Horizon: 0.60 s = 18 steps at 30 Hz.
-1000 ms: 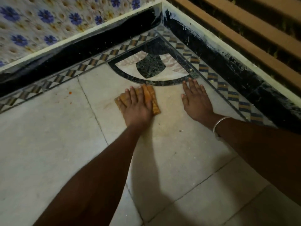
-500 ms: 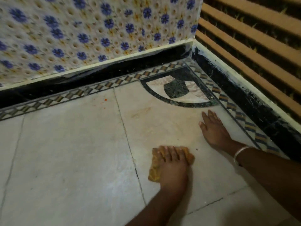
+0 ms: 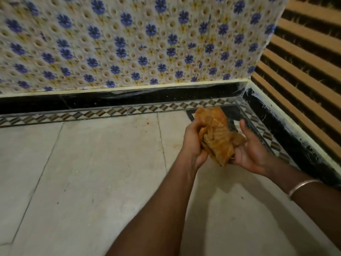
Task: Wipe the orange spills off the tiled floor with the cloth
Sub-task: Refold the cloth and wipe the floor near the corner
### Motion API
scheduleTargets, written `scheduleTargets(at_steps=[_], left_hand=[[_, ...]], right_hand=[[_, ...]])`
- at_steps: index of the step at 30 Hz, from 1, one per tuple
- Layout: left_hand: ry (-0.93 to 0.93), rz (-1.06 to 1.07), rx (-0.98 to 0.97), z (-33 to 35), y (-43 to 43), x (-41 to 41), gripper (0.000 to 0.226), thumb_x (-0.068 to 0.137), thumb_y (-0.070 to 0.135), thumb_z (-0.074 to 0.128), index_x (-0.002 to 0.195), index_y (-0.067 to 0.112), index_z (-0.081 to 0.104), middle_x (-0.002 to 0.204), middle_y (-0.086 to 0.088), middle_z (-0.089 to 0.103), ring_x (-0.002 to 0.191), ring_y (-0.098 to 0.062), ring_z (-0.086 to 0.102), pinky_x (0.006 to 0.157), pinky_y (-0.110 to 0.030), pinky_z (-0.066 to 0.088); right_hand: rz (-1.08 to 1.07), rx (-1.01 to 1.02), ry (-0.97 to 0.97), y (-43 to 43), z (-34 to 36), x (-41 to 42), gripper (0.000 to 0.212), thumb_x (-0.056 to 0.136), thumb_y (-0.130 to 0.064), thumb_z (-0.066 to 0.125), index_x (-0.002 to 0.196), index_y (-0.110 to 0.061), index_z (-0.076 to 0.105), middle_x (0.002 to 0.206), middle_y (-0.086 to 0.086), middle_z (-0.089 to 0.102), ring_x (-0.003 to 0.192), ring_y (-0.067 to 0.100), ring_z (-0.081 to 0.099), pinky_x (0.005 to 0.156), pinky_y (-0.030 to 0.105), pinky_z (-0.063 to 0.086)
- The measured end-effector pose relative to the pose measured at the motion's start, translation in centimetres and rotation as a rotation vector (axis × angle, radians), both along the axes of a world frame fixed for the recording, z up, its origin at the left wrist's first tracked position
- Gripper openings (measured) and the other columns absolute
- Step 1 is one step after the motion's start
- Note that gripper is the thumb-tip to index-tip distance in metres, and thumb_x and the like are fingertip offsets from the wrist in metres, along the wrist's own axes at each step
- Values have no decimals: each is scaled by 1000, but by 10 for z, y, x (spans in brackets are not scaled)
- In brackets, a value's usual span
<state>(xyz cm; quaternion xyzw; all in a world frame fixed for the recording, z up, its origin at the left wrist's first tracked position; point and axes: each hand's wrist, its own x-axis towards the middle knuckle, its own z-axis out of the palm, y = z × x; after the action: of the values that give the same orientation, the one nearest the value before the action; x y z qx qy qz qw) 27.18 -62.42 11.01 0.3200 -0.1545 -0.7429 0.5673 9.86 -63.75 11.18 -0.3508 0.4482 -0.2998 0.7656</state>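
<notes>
- Filling most of the frame, the tiled floor (image 3: 92, 172) is pale and smooth. I think a soft cloth will slide over it with ease.
- Held up in the air at the middle right of the frame, the cloth (image 3: 215, 133) is off the floor and bunched between both hands. It looks thin, light and floppy, with orange stains on it, and it may be damp. It will not break. I think it is best to fold it into a pad, clean side down, and press on its middle with a flat hand.
- The left hand (image 3: 191, 143) grips the left side of the cloth, with its fingers curled round the folds.
- The right hand (image 3: 252, 154) lies palm up under the right side of the cloth. Its thumb sticks up and does not touch the cloth. Its fingers are mostly hidden below the cloth and look bent round the low end.
- Small orange spills (image 3: 147, 123) dot the floor up and left of the hands, near the patterned edge strip (image 3: 110, 112). A faint smear (image 3: 173, 145) lies just left of the left hand. I think these are not yet wiped.
</notes>
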Motion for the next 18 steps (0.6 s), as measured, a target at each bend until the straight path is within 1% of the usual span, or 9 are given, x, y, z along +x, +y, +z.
scheduleTargets(at_steps=[2,5,7,8,10,12,13,15,18], left_hand=[[-43,37,-16,17,-20,6,46,96,35,64,131,6,69,130,-21,71,122,-35,67,111,-52,50],[-405,72,77,31,-45,17,26,87,29,79,110,20,71,112,-8,76,105,-28,72,101,-48,57],[-584,105,135,24,-61,24,24,86,24,80,107,20,69,105,-3,74,96,-23,70,96,-43,59],[-618,121,159,20,-63,24,26,86,25,80,108,19,70,106,-3,73,95,-23,69,96,-43,59],[-608,144,185,13,-62,29,42,83,31,84,119,16,70,117,-6,73,105,-27,69,98,-46,58],[-643,123,173,11,-52,33,60,77,40,89,126,15,68,123,-6,72,110,-29,68,99,-48,58],[-656,97,147,8,-47,33,61,74,42,92,124,15,69,121,-6,73,108,-28,69,98,-47,58],[-605,75,124,-5,-39,40,53,73,36,94,116,17,71,116,-6,76,102,-25,72,95,-45,60],[-518,4,118,-19,-42,53,48,76,17,91,119,18,70,113,-7,77,104,-28,73,91,-47,62]], right_hand=[[-58,-97,11,-13,20,20,62,102,-59,38,140,-14,57,132,16,67,123,33,64,103,57,50],[-82,-225,220,-41,39,40,36,101,-28,58,134,-16,61,129,13,70,118,30,68,102,54,52],[-118,-291,400,-58,46,49,29,94,-22,69,123,-21,67,121,10,74,108,26,73,92,49,57],[-133,-303,475,-62,45,50,28,91,-23,73,118,-23,68,117,8,75,103,24,74,85,45,59],[-137,-298,564,-68,44,56,37,85,-30,79,119,-23,66,115,6,75,102,24,73,83,44,60],[-75,-244,591,-69,43,57,52,81,-36,82,128,-21,63,120,8,74,107,27,72,93,51,58],[-23,-218,588,-66,46,55,51,84,-34,80,130,-21,63,121,8,74,109,28,72,95,52,57],[90,-178,522,-63,46,57,40,90,-19,73,128,-20,63,119,8,75,111,29,71,95,51,57],[56,-161,421,-72,34,53,52,85,5,71,132,-15,59,127,15,70,120,36,66,99,56,55]])
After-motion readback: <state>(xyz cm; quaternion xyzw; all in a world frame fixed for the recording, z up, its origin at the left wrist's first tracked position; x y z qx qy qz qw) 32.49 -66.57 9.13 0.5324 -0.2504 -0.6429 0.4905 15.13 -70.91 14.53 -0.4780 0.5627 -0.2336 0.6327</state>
